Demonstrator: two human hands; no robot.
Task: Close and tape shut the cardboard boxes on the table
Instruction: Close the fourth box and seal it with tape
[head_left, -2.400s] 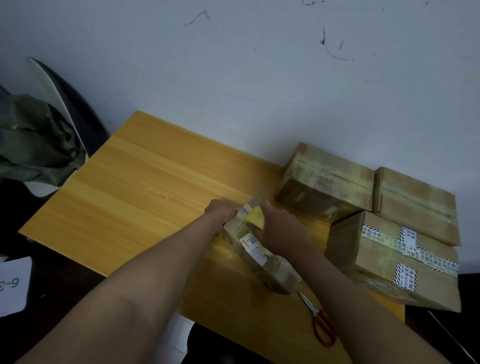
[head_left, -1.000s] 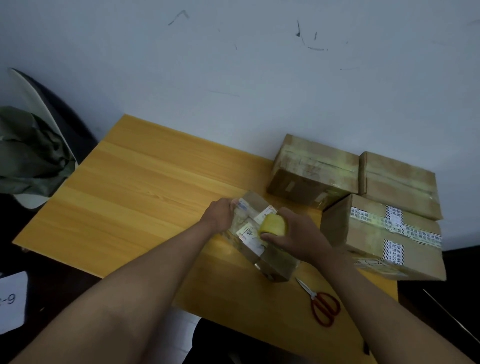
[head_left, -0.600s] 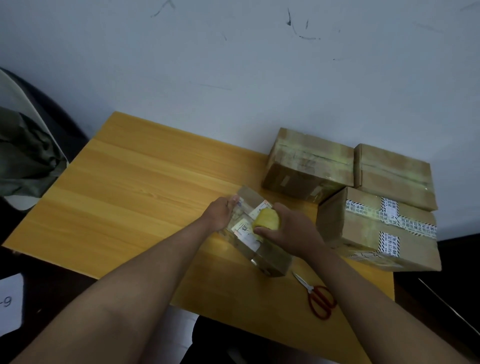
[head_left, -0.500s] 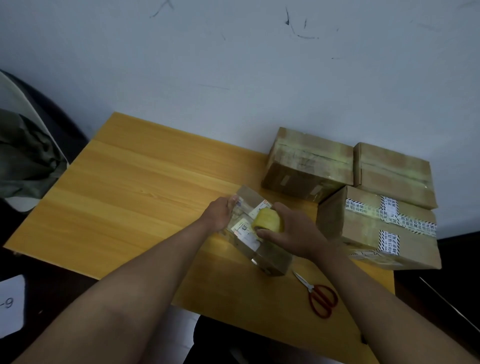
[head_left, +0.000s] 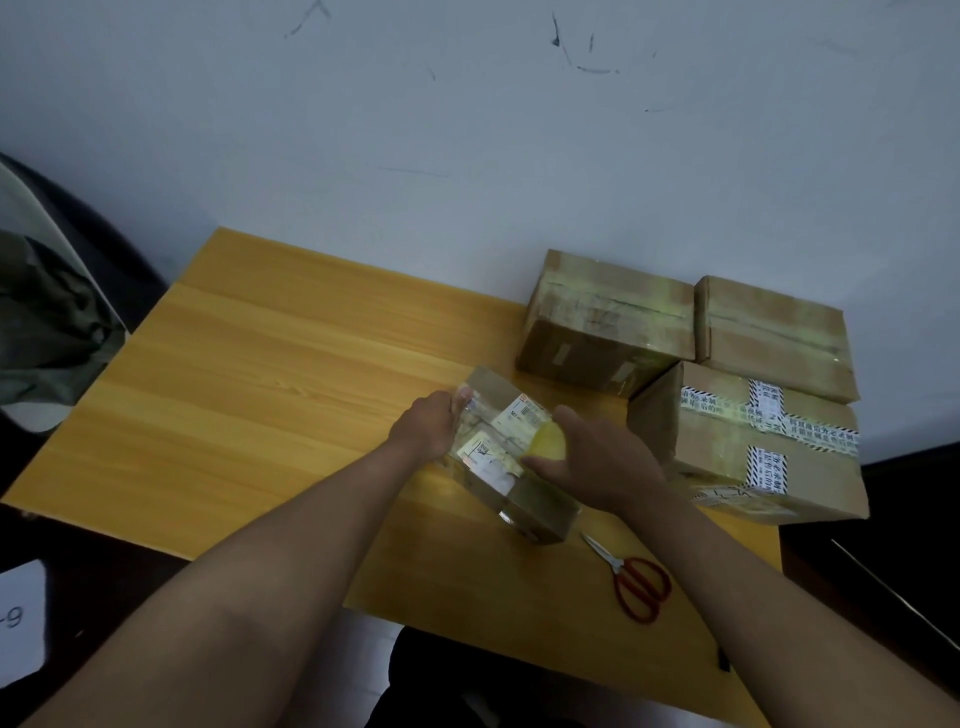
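The small cardboard box (head_left: 511, 467) is lying on the bench (head_left: 249, 395) between the two hands, its labelled top facing up. The left hand (head_left: 428, 428) is gripping its far left end, fingers curled over the edge. The right hand (head_left: 597, 462) is holding a yellow tape roll (head_left: 545, 446) against the box top. Three taped boxes (head_left: 727, 374) are sitting just beyond the right hand, and red scissors (head_left: 636, 584) are lying beside the right forearm.

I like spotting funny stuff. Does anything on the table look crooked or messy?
A little: the small box being taped sits slanted across the table, unlike the three boxes by the wall. Red scissors lie near the front edge. Nothing looks spilled or broken.
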